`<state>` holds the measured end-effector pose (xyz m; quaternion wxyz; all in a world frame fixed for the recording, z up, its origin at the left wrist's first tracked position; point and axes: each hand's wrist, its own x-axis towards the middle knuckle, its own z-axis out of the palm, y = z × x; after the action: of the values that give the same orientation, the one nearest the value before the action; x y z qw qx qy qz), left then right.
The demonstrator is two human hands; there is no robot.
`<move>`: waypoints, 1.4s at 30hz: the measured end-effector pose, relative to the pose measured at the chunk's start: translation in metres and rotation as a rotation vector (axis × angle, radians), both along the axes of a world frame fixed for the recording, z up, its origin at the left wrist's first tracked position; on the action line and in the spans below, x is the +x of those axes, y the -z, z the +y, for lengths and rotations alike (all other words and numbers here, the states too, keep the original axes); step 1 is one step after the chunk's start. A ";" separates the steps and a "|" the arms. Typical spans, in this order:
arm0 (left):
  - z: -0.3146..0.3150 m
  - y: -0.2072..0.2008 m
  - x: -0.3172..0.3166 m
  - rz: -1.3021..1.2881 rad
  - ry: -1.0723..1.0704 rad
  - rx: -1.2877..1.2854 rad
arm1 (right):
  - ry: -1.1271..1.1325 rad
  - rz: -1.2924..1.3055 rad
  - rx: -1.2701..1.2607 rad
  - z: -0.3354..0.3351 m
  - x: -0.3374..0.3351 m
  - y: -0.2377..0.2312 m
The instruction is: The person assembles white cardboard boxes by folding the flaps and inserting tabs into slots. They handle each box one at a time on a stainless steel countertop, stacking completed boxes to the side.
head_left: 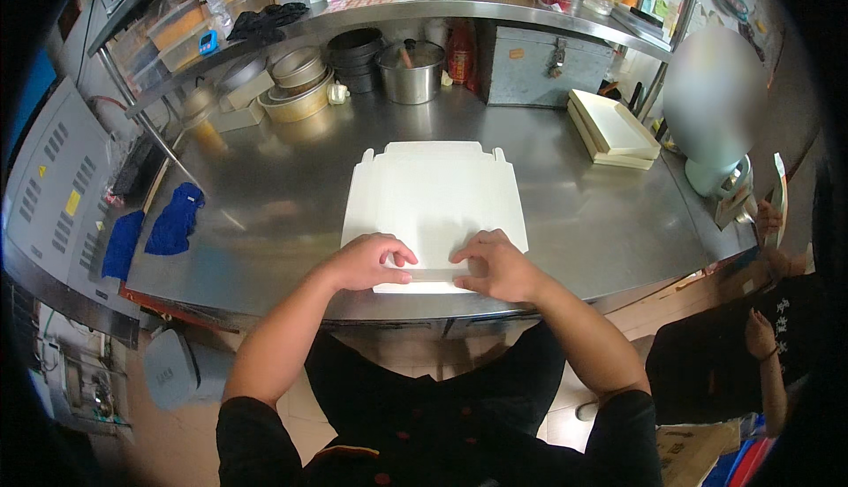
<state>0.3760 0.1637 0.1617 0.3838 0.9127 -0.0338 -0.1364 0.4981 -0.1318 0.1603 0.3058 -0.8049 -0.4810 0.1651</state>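
A flat white cardboard box blank (433, 187) lies on the steel table in front of me, with tabs and slots along its far edge. At its near edge a narrow strip is folded, and both my hands are on it. My left hand (371, 262) grips the strip's left part, fingers curled over and thumb in front. Opposite, my right hand (496, 264) pinches the right part the same way. A small gap of cardboard shows between the two thumbs.
White box trays (616, 125) are stacked at the right, near a grey metal chest (543, 67). A lidded pot (412, 72) and round pans (300, 90) stand at the back under a shelf (397, 1). Blue cloths (175, 219) lie left. Another person (733, 354) stands at the right.
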 end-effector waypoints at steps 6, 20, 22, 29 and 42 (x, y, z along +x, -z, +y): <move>0.001 0.001 0.001 0.026 -0.040 -0.047 | 0.011 -0.015 0.007 0.003 0.002 -0.001; -0.034 0.043 -0.019 -0.842 0.027 0.709 | 0.029 -0.640 0.154 0.011 -0.010 0.067; -0.027 0.059 -0.021 -0.781 0.092 0.888 | 0.041 -0.640 0.213 0.023 -0.014 0.071; -0.034 0.032 -0.007 -0.585 0.162 0.860 | -0.070 -0.752 -0.011 0.035 -0.020 0.056; -0.043 0.046 0.035 -0.481 -0.312 0.339 | 0.066 -0.516 0.204 0.081 0.018 0.063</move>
<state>0.4109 0.1205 0.1154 0.2234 0.9638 0.0397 0.1398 0.5164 -0.0511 0.0968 0.2578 -0.8006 -0.5306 -0.1049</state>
